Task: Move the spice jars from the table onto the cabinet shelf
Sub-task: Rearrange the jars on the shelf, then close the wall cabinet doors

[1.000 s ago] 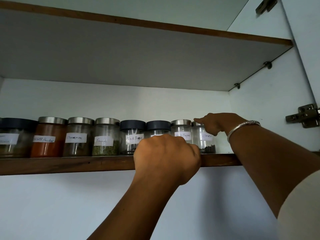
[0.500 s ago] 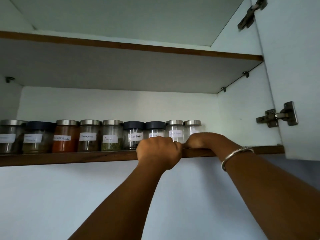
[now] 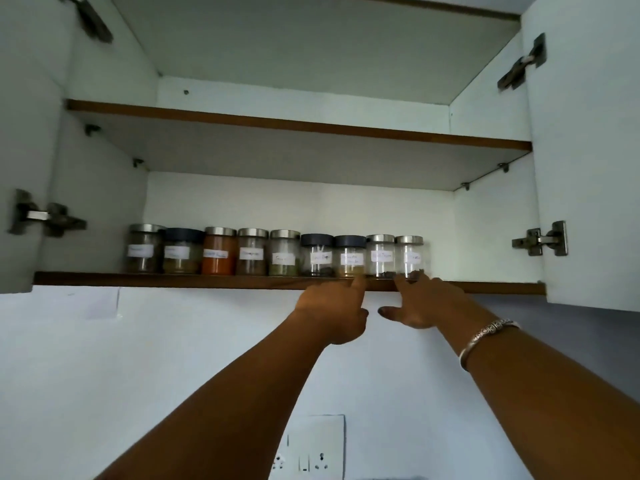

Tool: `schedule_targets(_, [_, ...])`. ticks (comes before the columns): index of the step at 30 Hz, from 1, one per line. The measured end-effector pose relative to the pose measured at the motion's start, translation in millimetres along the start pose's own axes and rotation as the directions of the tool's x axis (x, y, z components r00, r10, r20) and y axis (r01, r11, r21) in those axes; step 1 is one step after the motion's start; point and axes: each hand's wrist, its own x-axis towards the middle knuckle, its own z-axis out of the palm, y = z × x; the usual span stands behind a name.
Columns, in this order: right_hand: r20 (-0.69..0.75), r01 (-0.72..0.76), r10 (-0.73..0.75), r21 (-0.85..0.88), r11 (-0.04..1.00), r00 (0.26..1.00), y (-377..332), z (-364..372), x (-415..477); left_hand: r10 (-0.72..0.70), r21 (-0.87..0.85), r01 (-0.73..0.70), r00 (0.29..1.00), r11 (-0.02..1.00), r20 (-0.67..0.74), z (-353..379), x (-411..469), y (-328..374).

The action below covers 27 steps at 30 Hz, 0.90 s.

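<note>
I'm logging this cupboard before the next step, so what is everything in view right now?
spice jars: nine, clear glass, six silver lids and three dark, in a row on the lower shelf
lower shelf: one, brown edge, bottom of the cabinet
upper shelf: one, brown edge, above the jars
cabinet doors: two, white, open at either side
hinges: four, metal, two by each door
wall socket: one, white, on the wall below
bracelet: one, silver, right wrist
left hand: one, pointing at the shelf edge, holding nothing
right hand: one, spread at the shelf edge under the last jar, holding nothing
</note>
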Motion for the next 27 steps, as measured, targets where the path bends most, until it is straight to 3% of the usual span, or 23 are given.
schedule_targets(9, [-0.022, 0.204, -0.204, 0.016, 0.979, 0.979, -130.5, -52.6, -118.0, -0.288, -0.114, 0.284, 0.957, 0.952, -0.025, -75.6, -168.6, -91.6])
schedule_targets(14, [-0.100, 0.357, -0.351, 0.062, 0.932, 0.931, -217.7, -78.7, -197.2, -0.473, -0.376, 0.442, 0.881, 0.814, 0.012, -129.1, -273.3, -132.8])
schedule_targets(17, [-0.111, 0.451, -0.444, 0.040, 0.892, 0.889, -269.5, -97.7, -246.1, -0.559, -0.431, 0.503, 0.829, 0.749, -0.005, -159.2, -331.0, -149.9])
schedule_targets(21, [-0.193, 0.572, -0.553, 0.061, 0.818, 0.811, -329.4, -131.9, -303.4, -0.668, -0.481, 0.550, 0.737, 0.683, -0.104, -202.6, -392.3, -170.0])
schedule_targets(27, [-0.332, 0.688, -0.622, 0.138, 0.712, 0.710, -399.1, -173.1, -359.3, -0.690, -0.438, 0.543, 0.642, 0.717, -0.333, -258.1, -459.1, -191.5])
